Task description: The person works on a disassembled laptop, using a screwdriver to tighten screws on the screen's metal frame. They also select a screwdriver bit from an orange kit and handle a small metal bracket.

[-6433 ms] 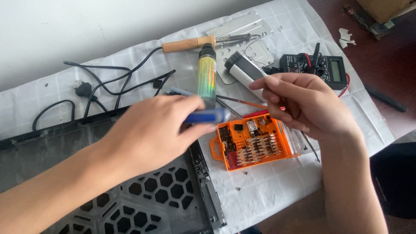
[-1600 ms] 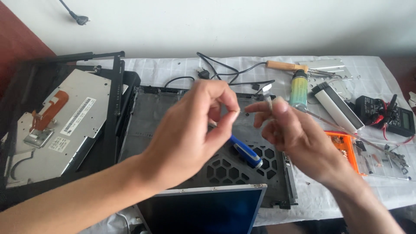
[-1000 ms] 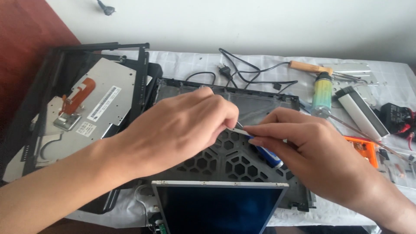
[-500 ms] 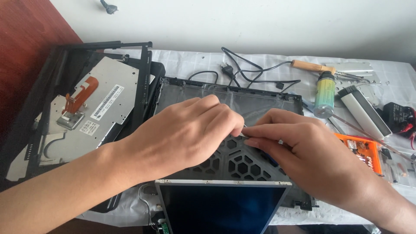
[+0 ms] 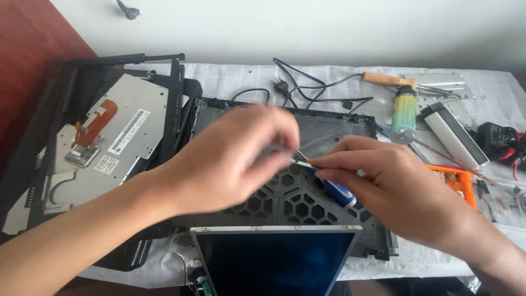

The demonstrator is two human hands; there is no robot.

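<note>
Ur R hand [image 5: 405, 197] grips blue-handled screwdriver [image 5: 335, 189], L hand [image 5: 233, 159] fingers pinch its tip, above honeycomb laptop lid [image 5: 285, 192]. Risk: bit slips from L fingertips, drops into grille; LCD panel [image 5: 274, 257] just below, scratch hazard.

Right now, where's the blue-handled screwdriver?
Centre of the head view: the blue-handled screwdriver is in the right hand, over the black honeycomb panel.

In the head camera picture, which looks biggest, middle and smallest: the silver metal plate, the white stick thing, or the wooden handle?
1. silver metal plate
2. white bar
3. wooden handle, though it lies farther from the camera, so that gap is less sure.
</note>
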